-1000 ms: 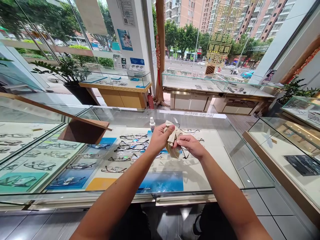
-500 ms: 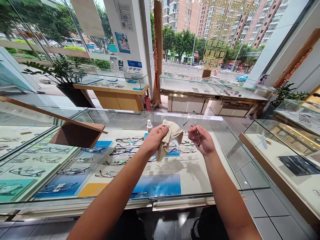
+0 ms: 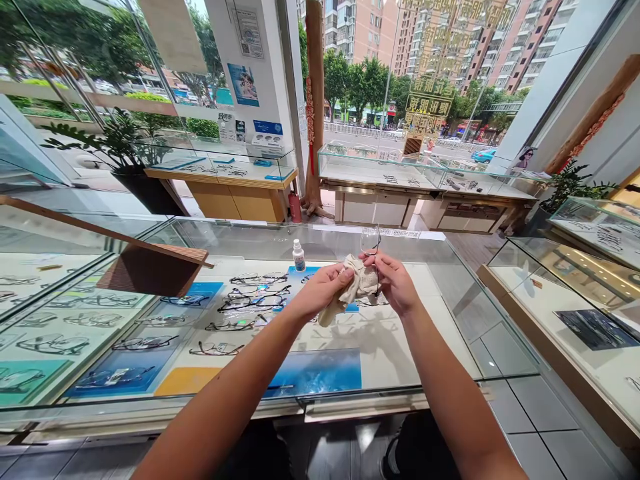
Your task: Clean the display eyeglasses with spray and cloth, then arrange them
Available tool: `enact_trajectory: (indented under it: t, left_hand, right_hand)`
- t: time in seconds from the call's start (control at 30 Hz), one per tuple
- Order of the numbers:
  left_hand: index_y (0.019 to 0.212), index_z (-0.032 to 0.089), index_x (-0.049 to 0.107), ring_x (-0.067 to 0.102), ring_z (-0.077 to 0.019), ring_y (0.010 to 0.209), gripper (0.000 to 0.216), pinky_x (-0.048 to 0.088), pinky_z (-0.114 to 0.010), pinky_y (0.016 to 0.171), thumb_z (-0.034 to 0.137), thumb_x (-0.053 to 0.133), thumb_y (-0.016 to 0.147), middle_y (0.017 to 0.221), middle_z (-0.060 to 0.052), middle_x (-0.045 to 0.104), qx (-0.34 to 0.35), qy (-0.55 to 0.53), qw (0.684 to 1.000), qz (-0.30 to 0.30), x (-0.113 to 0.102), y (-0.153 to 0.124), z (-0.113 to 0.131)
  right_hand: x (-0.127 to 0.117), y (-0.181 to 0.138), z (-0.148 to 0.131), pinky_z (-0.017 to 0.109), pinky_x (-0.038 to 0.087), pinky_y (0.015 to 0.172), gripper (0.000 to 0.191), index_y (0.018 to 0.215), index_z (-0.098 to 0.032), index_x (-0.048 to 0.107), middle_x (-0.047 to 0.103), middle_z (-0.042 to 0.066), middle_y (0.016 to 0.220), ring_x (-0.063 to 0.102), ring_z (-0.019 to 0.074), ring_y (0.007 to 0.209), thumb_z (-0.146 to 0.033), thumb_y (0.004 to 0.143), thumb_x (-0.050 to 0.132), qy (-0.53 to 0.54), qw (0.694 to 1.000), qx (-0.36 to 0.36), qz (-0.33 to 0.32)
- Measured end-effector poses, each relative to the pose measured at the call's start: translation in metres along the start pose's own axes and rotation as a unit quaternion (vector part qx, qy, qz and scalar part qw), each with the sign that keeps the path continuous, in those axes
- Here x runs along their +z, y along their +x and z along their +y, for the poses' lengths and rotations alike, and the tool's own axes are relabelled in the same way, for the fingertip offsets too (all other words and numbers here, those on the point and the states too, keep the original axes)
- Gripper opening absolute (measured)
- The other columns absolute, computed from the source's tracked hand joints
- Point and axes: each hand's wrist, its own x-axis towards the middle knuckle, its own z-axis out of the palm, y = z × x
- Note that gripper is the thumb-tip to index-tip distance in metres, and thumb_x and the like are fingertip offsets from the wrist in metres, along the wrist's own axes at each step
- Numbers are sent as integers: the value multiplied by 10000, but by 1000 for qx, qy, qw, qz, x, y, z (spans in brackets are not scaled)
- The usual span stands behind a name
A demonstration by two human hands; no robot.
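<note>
A pair of glasses (image 3: 371,240) is held up above the glass top of a display case (image 3: 425,395), in front of the wearer. One lens is seen raised clear of the fingers; the rest is partly covered by a cloth (image 3: 356,283) and by the hands. The glasses are gripped by the right hand (image 3: 399,283), with thumb and fingers closed narrowly on the frame. The cloth is pinched between the thumb and fingers of the left hand (image 3: 324,288), and its lower end is left hanging. Whether the frame is also touched by the left fingers cannot be told.

A white bottle (image 3: 299,256) is stood upright on the case, just beyond the left hand. Beneath the glass, rows of spectacles (image 3: 257,300) are laid out, and a blue panel (image 3: 325,370) is set near the front edge. To the left, a wooden stand (image 3: 150,268) is placed on the case. Farther off, a fire extinguisher (image 3: 295,207) is seen beside a trunk (image 3: 315,100), and a row of trees (image 3: 367,83) is seen through the window.
</note>
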Motion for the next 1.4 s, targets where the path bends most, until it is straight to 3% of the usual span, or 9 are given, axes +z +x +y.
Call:
enact_trajectory:
  t: [0.23,0.63,0.73,0.93,1.13,1.27,1.4]
  left_hand:
    - [1092,157,693,547,-124,663,450,458,-232,618,544,781,879,798,-21,639,3,-11,999,-37,2,1,-7]
    - [908,147,617,460,-96,542,499,383,-219,509,614,781,850,649,21,556,-1,-4,1000,3,15,-1,2]
    - [1014,141,643,467,-94,561,509,382,-217,529,580,819,826,683,26,570,7,6,1000,5,15,-1,-2]
    - [1242,151,670,569,-138,719,630,442,-245,671,554,855,795,830,-11,652,45,-11,996,79,19,4,-14]
    - [1083,127,707,522,-124,678,577,416,-235,630,649,765,845,776,-11,629,39,-5,996,82,17,4,-8]
    - [1118,142,686,529,-121,697,550,423,-229,644,588,817,824,813,-9,628,18,6,999,42,13,1,-4]
    - [1154,143,685,501,-108,687,558,401,-223,631,560,836,815,822,-2,605,47,6,996,79,15,2,-7]
  right_hand:
    - [-1,3,11,352,515,968,323,934,-236,781,684,80,1247,630,230,1095,-554,887,756,-8,1000,7,-18]
    - [5,3,15,387,448,1117,295,951,-251,821,650,83,1328,524,280,1389,-528,932,723,-56,997,-42,-13]
    - [8,3,16,411,468,1104,284,949,-268,829,699,72,1285,581,289,1329,-538,908,748,-44,998,-34,-6]
    - [13,0,19,399,524,1000,264,952,-270,828,779,62,1176,683,253,1099,-519,875,788,-25,1000,-5,-3]
    - [12,1,18,354,550,920,241,867,-247,767,803,40,1029,707,212,945,-441,786,886,38,998,16,38]
    - [13,1,17,343,553,910,232,849,-238,754,806,48,1095,707,214,985,-432,798,871,41,999,13,34]
    - [14,0,18,355,550,923,210,869,-244,769,808,49,1132,701,215,992,-418,805,867,20,1000,10,22]
